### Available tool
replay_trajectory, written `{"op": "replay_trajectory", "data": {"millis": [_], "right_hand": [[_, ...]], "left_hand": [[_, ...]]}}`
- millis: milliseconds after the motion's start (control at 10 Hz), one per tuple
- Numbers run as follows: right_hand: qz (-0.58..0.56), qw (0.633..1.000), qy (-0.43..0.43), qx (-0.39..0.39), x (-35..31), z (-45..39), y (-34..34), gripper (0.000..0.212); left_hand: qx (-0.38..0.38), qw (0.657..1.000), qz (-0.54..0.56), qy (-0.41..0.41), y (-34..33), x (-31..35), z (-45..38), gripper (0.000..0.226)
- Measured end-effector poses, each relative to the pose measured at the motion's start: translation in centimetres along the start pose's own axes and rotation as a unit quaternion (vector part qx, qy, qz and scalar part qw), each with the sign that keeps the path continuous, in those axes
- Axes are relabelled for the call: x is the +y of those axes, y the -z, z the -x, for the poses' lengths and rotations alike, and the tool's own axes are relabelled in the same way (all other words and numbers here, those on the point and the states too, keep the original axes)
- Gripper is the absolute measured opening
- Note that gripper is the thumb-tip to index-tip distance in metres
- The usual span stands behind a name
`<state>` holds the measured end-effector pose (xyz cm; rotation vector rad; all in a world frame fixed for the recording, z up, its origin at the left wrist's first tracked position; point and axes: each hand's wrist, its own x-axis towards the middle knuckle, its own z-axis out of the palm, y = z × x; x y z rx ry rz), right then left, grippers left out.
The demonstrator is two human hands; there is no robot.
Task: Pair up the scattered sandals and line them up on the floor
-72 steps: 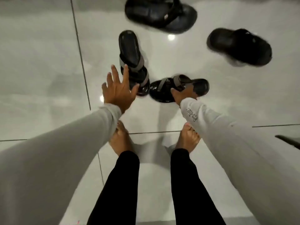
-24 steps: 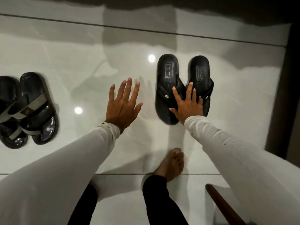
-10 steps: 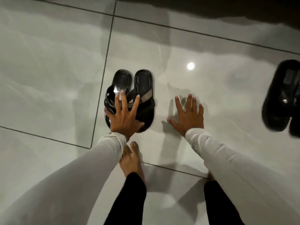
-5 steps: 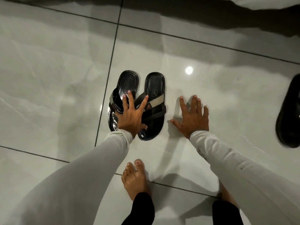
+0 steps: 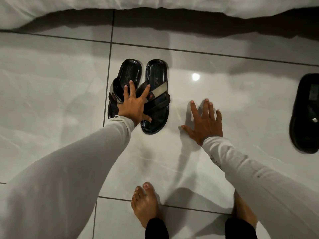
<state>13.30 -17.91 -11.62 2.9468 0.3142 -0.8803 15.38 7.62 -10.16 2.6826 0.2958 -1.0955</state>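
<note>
Two strapped sandals [image 5: 146, 94] lay side by side under my left hand [image 5: 133, 105], its fingers spread across their straps; my right hand [image 5: 204, 123] rested flat, fingers splayed, on the floor [image 5: 51, 100].

place: home bedroom | evidence: white bedding [image 5: 103, 4] hanging over glossy grey tiled floor [image 5: 51, 94] | bare feet [image 5: 144, 204] | sandals [image 5: 153, 94] on floor

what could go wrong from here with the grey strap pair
The left hand spans both grey-strap sandals with spread fingers, so a push may turn one out of line. The left one overlaps a tile joint and might catch. The right hand is flat on glossy tile and could slip.
</note>
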Motion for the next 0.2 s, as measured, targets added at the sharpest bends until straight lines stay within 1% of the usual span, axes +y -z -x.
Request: {"op": "replay_trajectory", "data": {"millis": [100, 200], "right_hand": [[0.005, 1.0, -0.001, -0.006, 0.8, 0.1, 0.3, 0.098], [0.011, 1.0, -0.006, -0.007, 1.7, 0.2, 1.9, 0.097]], "left_hand": [[-0.01, 1.0, 0.013, 0.009, 0.1, 0.3, 0.4, 0.13], [0.039, 0.999, -0.01, 0.003, 0.3, 1.1, 1.5, 0.126]]}}
